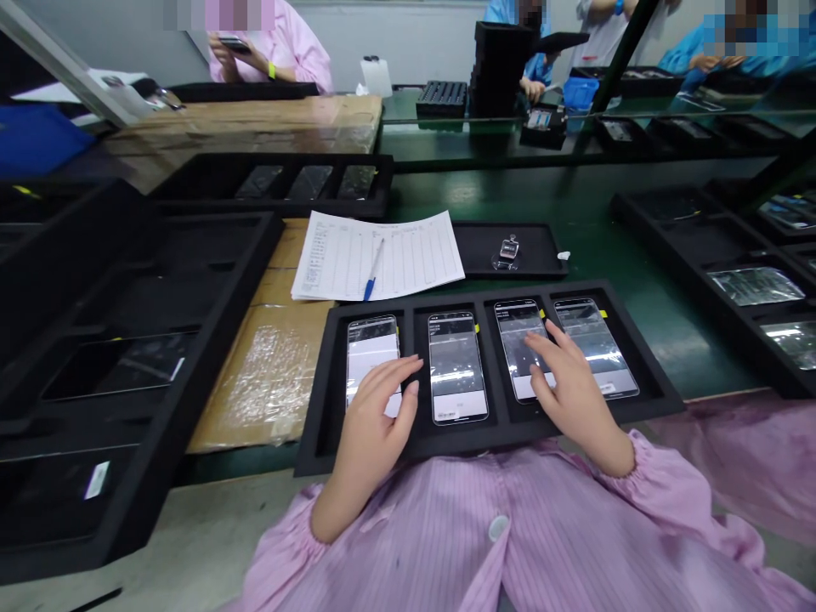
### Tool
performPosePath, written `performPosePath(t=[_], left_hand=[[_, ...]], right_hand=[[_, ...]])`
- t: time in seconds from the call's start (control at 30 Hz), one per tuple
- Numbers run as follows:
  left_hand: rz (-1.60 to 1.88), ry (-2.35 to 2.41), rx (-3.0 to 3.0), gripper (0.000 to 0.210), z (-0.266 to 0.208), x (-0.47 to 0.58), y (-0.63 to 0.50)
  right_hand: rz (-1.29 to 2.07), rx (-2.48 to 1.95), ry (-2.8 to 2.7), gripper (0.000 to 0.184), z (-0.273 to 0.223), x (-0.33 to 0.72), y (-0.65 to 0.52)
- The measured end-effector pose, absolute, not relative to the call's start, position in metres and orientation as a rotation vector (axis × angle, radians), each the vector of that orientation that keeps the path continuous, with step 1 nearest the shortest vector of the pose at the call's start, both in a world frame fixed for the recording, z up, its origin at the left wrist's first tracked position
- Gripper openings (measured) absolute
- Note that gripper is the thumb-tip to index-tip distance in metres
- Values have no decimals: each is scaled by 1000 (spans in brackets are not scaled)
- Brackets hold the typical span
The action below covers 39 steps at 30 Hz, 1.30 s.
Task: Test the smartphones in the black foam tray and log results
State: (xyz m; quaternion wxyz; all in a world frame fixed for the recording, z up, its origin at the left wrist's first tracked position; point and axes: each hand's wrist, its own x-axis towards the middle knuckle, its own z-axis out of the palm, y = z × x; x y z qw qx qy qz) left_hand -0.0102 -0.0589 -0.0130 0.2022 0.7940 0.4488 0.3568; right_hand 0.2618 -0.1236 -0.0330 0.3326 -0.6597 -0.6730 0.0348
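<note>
Several lit smartphones lie in the slots of a black foam tray (503, 435) in front of me. My left hand (381, 399) is over the leftmost phone (371, 338), fingers stretched out to the right and covering its lower part. To the right of that hand lies a second phone (456, 365), fully in view. My right hand (566, 374) reaches over the third phone (518, 340), fingers apart, the index fingertip at its screen; I cannot tell whether it touches. Partly behind that hand is the rightmost phone (603, 348). Neither hand holds anything.
Printed sheets (408, 255) with a blue pen (374, 270) lie behind the tray, beside a shallow black tray (475, 251) with a small clear-cased device (509, 248). Larger black trays (217, 297) with phones flank me left and right (720, 255). Co-workers sit across the green bench (529, 191).
</note>
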Motion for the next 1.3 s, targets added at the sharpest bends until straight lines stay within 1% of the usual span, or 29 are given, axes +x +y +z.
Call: performPosePath(t=[0.23,0.47,0.53,0.63,0.7,0.9,1.17,1.3], left_hand=[[985,1238,2238,23,-13,-10,-59],[1012,1221,2242,23,-15,-11,-59],[1023,1219,2238,23,-15,-12,-59],[1039,1215,2233,23,-16,-13,-58],[1033,1213,2228,23,-15,-12,-59],[1029,1217,2209,23,-11,-10,-59],[968,1270,2113,23,-8,-10,-63],[893,1266,2112,25,-7,-10,-66]], right_hand=[[71,-1721,-1791,32,-34,264,-124],[40,-1779,-1853,39,-32,258,-122],[2,-1829,-1789,41,-32,263,-120],[-84,-2060,-1547,44,-30,277,-118],[-94,-2136,-1425,44,-29,286,-120],[-122,-1882,-1474,45,-30,282,-133],[-71,-1916,-1561,41,-33,277,-133],[-17,-1842,-1643,39,-34,264,-136]])
